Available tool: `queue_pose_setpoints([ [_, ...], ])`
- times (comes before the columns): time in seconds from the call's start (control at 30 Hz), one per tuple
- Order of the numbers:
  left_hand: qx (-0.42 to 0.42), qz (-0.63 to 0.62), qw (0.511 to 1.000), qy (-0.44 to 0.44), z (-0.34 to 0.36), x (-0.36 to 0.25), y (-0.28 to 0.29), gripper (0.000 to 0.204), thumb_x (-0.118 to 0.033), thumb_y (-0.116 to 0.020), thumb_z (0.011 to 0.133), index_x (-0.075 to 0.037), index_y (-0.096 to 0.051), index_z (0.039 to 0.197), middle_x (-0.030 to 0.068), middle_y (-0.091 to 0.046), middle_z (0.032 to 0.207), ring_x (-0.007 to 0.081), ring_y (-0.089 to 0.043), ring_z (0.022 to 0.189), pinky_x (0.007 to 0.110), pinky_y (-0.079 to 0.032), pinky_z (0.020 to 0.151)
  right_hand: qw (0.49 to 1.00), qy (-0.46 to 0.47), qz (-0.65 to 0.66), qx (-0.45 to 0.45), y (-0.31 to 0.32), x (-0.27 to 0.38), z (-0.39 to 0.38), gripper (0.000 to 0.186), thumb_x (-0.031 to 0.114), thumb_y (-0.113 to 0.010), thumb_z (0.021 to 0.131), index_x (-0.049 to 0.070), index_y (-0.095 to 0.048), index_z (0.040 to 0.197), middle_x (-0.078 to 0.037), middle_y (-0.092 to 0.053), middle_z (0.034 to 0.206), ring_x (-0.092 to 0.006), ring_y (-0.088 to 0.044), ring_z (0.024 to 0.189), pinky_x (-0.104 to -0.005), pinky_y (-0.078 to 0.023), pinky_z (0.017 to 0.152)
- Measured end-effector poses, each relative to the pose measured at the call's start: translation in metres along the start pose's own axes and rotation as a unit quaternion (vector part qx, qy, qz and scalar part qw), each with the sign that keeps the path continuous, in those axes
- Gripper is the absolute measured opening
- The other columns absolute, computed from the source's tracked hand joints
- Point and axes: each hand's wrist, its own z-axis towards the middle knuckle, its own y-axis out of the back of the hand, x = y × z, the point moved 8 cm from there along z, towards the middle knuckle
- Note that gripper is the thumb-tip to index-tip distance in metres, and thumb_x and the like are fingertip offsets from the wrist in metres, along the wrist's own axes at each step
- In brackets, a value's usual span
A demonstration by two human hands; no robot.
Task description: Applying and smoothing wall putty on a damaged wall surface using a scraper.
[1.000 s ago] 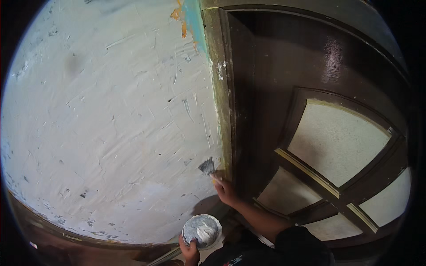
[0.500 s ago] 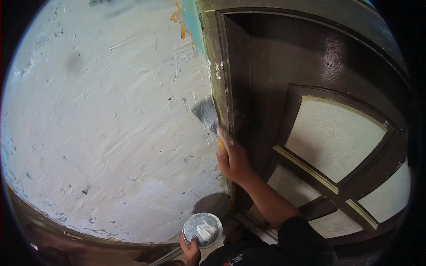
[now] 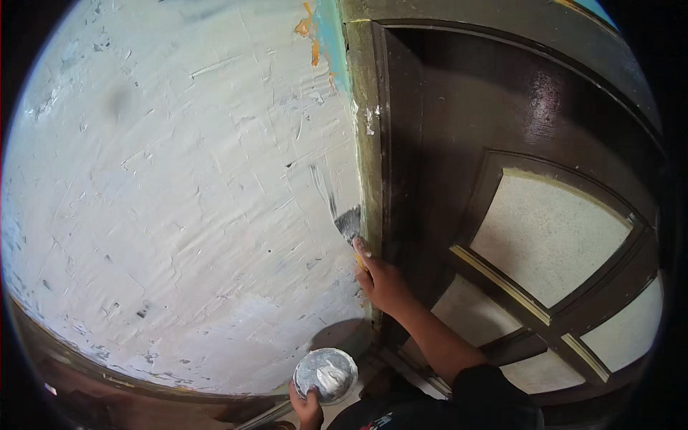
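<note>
My right hand (image 3: 381, 281) grips a putty knife (image 3: 348, 224) with an orange handle, its blade against the white, roughly plastered wall (image 3: 179, 201) beside the olive-brown door frame (image 3: 371, 143). Fresh streaks show just above the blade. Low in the picture, my left hand (image 3: 306, 407) holds a round container (image 3: 304, 367), its thumb over the rim, with a lump of white putty (image 3: 331, 377) inside. Near the top of the frame, turquoise paint (image 3: 331, 46) and orange flaking patches (image 3: 314, 50) show along the wall's edge.
To the right is a dark brown door (image 3: 451, 107) with pale inset panels (image 3: 548, 236) edged in olive strips. A dark baseboard (image 3: 93, 383) runs along the foot of the wall at the lower left.
My right hand first rose with the knife along the frame, then came down a little, leaving new streaks on the wall. My left hand with the container has barely moved.
</note>
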Motion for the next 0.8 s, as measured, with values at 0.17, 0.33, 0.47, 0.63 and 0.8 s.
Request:
queue_pose_setpoints([
  [0.17,0.001,0.025,1.000,0.006,0.004,0.005,-0.004,0.045,0.001,-0.048,0.078,-0.001,-0.038,0.122,0.0109,-0.050,0.110,0.0200,-0.048,0.099,0.030,-0.036,0.090,0.998,-0.025,-0.044,0.035,-0.021,-0.033,-0.024,0.053,0.016,-0.053,0.085,0.013,-0.035,0.134,-0.021,-0.059,0.090,-0.0372,-0.058,0.076,-0.0412,-0.048,0.066],
  [0.33,0.008,0.012,0.999,0.029,-0.003,-0.009,-0.021,0.046,0.002,-0.047,0.078,-0.001,-0.037,0.123,0.0110,-0.049,0.112,0.0206,-0.047,0.101,0.030,-0.035,0.090,0.998,-0.025,-0.047,0.041,-0.043,-0.059,-0.059,0.054,0.015,-0.054,0.084,0.014,-0.035,0.134,-0.021,-0.058,0.087,-0.0367,-0.058,0.074,-0.0419,-0.047,0.064],
  [0.47,0.045,0.045,0.998,-0.006,-0.005,-0.008,-0.026,0.045,0.003,-0.046,0.078,-0.001,-0.037,0.122,0.0111,-0.049,0.112,0.0201,-0.047,0.102,0.030,-0.035,0.090,0.996,-0.064,-0.010,0.058,-0.070,-0.108,-0.108,0.053,0.015,-0.054,0.084,0.012,-0.035,0.134,-0.022,-0.058,0.094,-0.0353,-0.058,0.079,-0.0414,-0.047,0.068],
  [0.63,0.045,0.148,0.981,0.115,-0.013,0.013,-0.011,0.033,-0.007,-0.051,0.084,0.003,-0.049,0.115,0.0081,-0.058,0.090,0.0173,-0.052,0.077,0.031,-0.043,0.069,0.999,0.029,0.004,0.041,-0.060,-0.084,-0.127,0.051,0.014,-0.053,0.085,0.007,-0.035,0.132,-0.021,-0.056,0.109,-0.0347,-0.057,0.093,-0.0391,-0.046,0.080],
  [0.8,-0.019,0.118,0.989,0.085,-0.019,0.020,0.003,0.038,-0.007,-0.050,0.084,0.001,-0.045,0.120,0.0091,-0.058,0.090,0.0180,-0.052,0.077,0.032,-0.043,0.067,0.992,0.124,0.012,-0.002,0.003,0.000,-0.042,0.050,0.008,-0.052,0.086,0.009,-0.035,0.133,-0.021,-0.052,0.114,-0.0354,-0.054,0.099,-0.0377,-0.046,0.082],
])
